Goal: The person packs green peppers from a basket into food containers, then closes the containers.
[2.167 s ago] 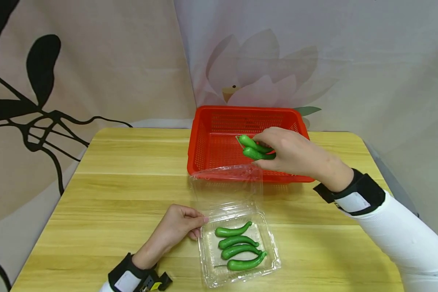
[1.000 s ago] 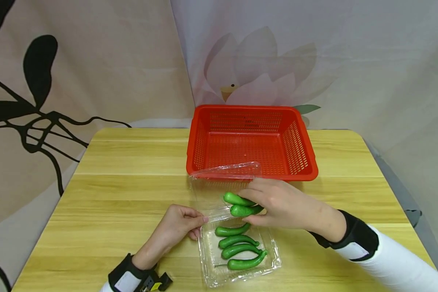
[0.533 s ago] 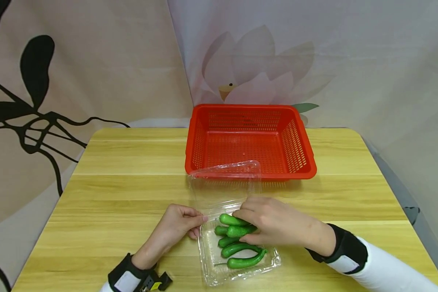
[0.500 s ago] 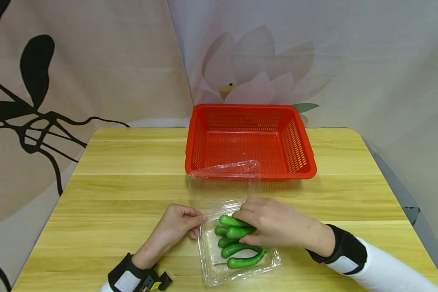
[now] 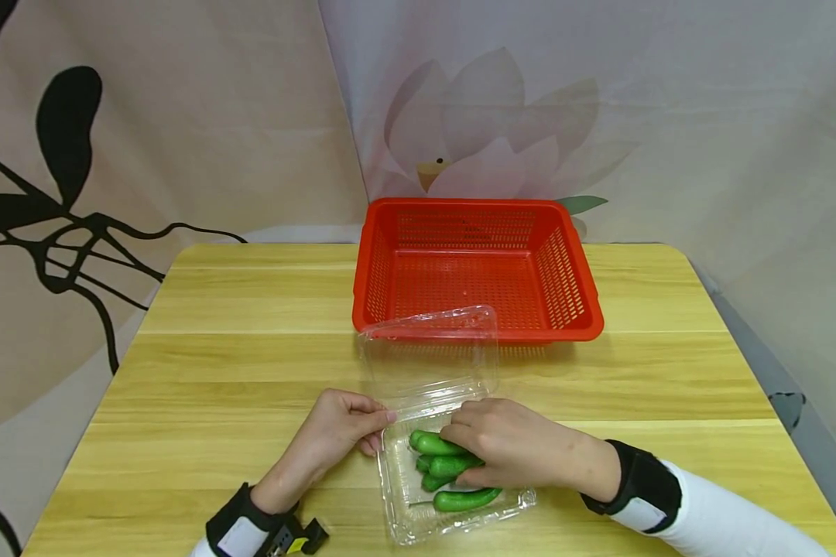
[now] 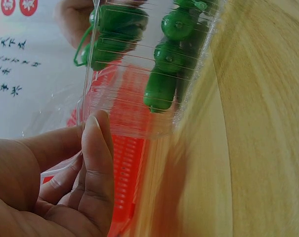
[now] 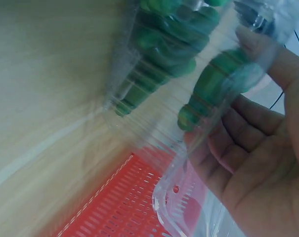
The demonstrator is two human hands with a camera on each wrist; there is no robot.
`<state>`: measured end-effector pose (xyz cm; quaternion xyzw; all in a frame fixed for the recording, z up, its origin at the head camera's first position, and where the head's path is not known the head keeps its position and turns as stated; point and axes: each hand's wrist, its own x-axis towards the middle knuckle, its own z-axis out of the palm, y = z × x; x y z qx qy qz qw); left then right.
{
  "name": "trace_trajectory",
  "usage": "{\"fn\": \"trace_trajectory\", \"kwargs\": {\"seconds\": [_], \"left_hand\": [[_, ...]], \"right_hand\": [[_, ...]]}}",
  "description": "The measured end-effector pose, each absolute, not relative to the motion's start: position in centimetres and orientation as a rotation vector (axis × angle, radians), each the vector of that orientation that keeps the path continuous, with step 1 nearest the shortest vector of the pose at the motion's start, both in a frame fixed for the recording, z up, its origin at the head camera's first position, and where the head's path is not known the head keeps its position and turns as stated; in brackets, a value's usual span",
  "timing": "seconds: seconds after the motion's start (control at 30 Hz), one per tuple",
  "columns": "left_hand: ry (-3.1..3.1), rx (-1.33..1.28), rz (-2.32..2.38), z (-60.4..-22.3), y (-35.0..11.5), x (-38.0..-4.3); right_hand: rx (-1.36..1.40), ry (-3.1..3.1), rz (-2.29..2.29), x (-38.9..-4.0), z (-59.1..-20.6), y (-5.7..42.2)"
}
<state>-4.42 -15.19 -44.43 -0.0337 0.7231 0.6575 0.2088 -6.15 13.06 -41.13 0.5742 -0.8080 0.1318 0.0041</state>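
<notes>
In the head view a clear plastic clamshell box lies with its lid raised at the back. My left hand pinches the box's left edge between thumb and fingers, seen close in the left wrist view. Over the box, my right hand grips two green chili peppers, low among others lying inside. One loose chili pepper shows whole nearest the front; the rest are partly hidden beneath the held pair and the fingers. In the right wrist view, a held chili pepper appears through the blurred clear wall.
A red slotted basket stands at the back of the wooden table, with the box's lid overlapping its front rim in the head view. A printed cloth hangs behind the table.
My right hand has carried the two chili peppers from above the red basket down into the clear box, sliding lower toward the front. My left hand stays at the box edge.
</notes>
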Motion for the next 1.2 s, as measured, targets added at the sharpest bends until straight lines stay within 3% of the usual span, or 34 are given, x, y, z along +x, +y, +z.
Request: {"fn": "trace_trajectory", "kwargs": {"seconds": [1.2], "left_hand": [[2.033,-0.087,1.813,-44.26,-15.19,-4.28]], "right_hand": [[1.787,-2.643,0.390,-5.96,-41.72,13.22]]}}
